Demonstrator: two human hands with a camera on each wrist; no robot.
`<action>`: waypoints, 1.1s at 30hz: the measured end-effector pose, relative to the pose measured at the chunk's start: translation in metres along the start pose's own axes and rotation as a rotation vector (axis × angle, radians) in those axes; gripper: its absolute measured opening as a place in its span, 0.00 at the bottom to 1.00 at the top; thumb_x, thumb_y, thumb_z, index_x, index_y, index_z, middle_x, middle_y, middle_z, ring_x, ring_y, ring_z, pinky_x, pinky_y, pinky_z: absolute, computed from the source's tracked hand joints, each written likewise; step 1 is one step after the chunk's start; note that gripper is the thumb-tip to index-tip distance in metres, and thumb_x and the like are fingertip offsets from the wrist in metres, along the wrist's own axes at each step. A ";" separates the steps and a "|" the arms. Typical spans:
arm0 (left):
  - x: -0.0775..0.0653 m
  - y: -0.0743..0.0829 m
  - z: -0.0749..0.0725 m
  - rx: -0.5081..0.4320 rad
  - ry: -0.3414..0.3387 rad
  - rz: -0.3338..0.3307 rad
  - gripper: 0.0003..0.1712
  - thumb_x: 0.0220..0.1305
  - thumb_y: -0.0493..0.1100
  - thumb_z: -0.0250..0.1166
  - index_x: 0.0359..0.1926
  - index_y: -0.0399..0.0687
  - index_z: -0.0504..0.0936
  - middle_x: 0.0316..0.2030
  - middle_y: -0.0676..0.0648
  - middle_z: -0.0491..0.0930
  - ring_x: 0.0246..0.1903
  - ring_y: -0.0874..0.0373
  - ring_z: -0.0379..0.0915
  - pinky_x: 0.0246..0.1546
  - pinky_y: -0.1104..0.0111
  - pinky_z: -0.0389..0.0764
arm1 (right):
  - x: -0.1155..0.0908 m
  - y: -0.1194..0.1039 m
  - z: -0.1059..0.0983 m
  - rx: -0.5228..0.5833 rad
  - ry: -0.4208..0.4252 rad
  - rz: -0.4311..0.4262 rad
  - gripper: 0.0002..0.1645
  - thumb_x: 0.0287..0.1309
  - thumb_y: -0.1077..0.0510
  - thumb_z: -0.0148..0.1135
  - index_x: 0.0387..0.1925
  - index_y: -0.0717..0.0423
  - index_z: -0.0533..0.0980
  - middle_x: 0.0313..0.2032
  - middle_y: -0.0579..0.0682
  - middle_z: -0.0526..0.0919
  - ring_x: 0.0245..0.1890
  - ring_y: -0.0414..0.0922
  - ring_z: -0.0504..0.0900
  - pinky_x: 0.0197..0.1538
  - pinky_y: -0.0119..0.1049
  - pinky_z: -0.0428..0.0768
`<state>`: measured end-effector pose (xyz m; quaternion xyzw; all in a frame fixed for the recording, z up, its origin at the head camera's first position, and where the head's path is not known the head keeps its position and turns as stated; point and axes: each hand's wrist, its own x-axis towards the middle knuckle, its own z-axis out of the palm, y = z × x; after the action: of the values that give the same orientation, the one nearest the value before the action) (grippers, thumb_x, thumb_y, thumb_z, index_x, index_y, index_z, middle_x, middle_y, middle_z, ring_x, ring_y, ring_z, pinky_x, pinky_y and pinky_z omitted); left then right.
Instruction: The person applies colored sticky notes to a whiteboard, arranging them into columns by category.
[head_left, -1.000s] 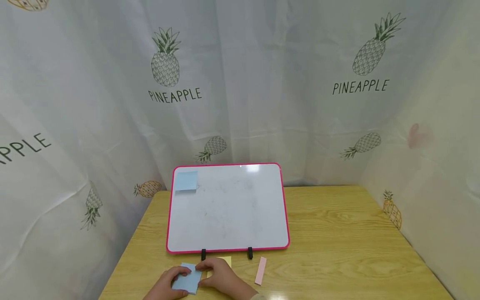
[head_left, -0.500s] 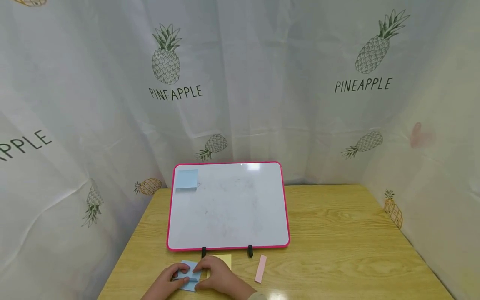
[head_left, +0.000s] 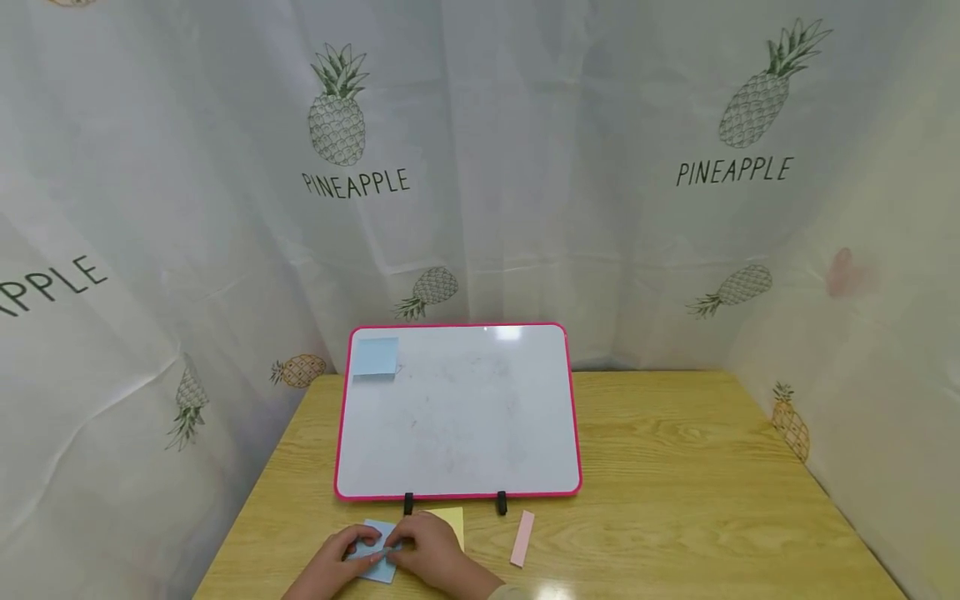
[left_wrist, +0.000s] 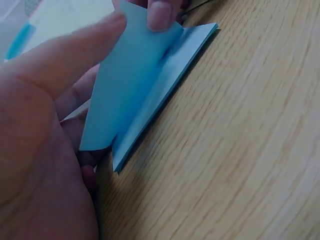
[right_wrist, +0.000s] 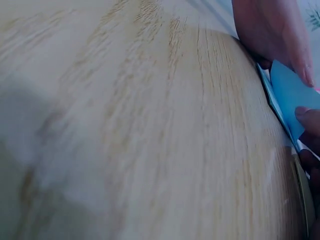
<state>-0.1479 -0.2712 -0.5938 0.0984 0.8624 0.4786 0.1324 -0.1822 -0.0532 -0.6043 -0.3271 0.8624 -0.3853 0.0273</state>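
Observation:
A pad of blue sticky notes (head_left: 383, 573) lies on the table at the front, between the two hands. My left hand (head_left: 335, 560) grips it from the left side, fingers around its far edge. The pad's top sheet (left_wrist: 125, 80) stands lifted along its near edge and curls up from the sheets below, as the left wrist view shows. My left thumb lies against this raised sheet. From the right, my right hand (head_left: 435, 550) pinches the sheet's corner, its thumb (right_wrist: 307, 117) on the near face. The right fingers behind the sheet are mostly hidden.
A whiteboard (head_left: 457, 417) with a pink rim stands behind the hands on black feet (head_left: 502, 502). One blue sticky note (head_left: 376, 357) is stuck at its upper left. A yellow pad (head_left: 453, 518) lies partly under the right hand, and a narrow pink pad (head_left: 522, 539) lies to its right.
The pad's top sheet has come up at its near edge and is now raised further. The right thumb and fingers have moved in to its corner, and the left thumb has moved onto it.

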 end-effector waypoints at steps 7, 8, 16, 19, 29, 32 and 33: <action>-0.004 -0.002 0.002 0.023 0.045 0.040 0.27 0.58 0.48 0.71 0.56 0.46 0.77 0.59 0.39 0.70 0.53 0.62 0.65 0.49 0.73 0.69 | -0.002 -0.003 -0.003 0.086 0.024 0.052 0.02 0.54 0.54 0.72 0.32 0.41 0.85 0.33 0.27 0.80 0.36 0.26 0.74 0.52 0.29 0.74; -0.004 -0.002 0.002 0.038 0.058 0.048 0.28 0.57 0.48 0.72 0.57 0.46 0.76 0.59 0.38 0.69 0.55 0.61 0.64 0.50 0.74 0.69 | -0.003 -0.003 -0.003 0.105 0.023 0.062 0.02 0.55 0.53 0.71 0.31 0.42 0.85 0.33 0.27 0.80 0.36 0.26 0.73 0.52 0.30 0.74; -0.005 -0.001 0.005 0.094 0.111 0.067 0.29 0.54 0.42 0.73 0.57 0.48 0.76 0.61 0.38 0.68 0.59 0.50 0.64 0.54 0.74 0.67 | -0.004 0.000 -0.003 0.283 0.036 0.130 0.04 0.57 0.52 0.70 0.30 0.46 0.85 0.32 0.29 0.78 0.31 0.27 0.72 0.37 0.28 0.73; -0.004 0.000 0.006 0.086 0.112 0.052 0.30 0.52 0.40 0.74 0.57 0.47 0.76 0.59 0.40 0.69 0.56 0.53 0.65 0.52 0.73 0.69 | -0.003 0.001 -0.002 0.393 0.061 0.152 0.03 0.56 0.55 0.70 0.30 0.50 0.85 0.30 0.31 0.79 0.30 0.28 0.73 0.35 0.28 0.74; -0.001 -0.001 0.008 0.064 0.126 -0.046 0.37 0.45 0.39 0.78 0.58 0.42 0.74 0.57 0.41 0.72 0.51 0.49 0.67 0.48 0.72 0.71 | -0.003 0.002 0.001 0.629 0.157 0.225 0.02 0.54 0.64 0.71 0.30 0.55 0.84 0.26 0.37 0.80 0.27 0.33 0.75 0.32 0.28 0.76; -0.001 0.000 0.008 0.061 0.131 -0.065 0.39 0.44 0.37 0.78 0.59 0.40 0.73 0.50 0.43 0.72 0.45 0.52 0.65 0.42 0.72 0.69 | -0.003 0.003 0.001 0.648 0.181 0.219 0.03 0.53 0.65 0.71 0.30 0.56 0.83 0.27 0.37 0.81 0.28 0.33 0.76 0.33 0.28 0.77; 0.000 0.000 0.008 0.064 0.132 -0.070 0.39 0.44 0.37 0.78 0.59 0.40 0.72 0.46 0.44 0.71 0.43 0.53 0.63 0.41 0.72 0.68 | -0.003 0.003 0.001 0.652 0.189 0.218 0.03 0.53 0.65 0.71 0.30 0.56 0.83 0.27 0.37 0.80 0.27 0.33 0.76 0.33 0.28 0.77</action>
<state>-0.1452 -0.2650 -0.5980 0.0406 0.8869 0.4515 0.0886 -0.1808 -0.0507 -0.6077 -0.1703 0.7227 -0.6636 0.0911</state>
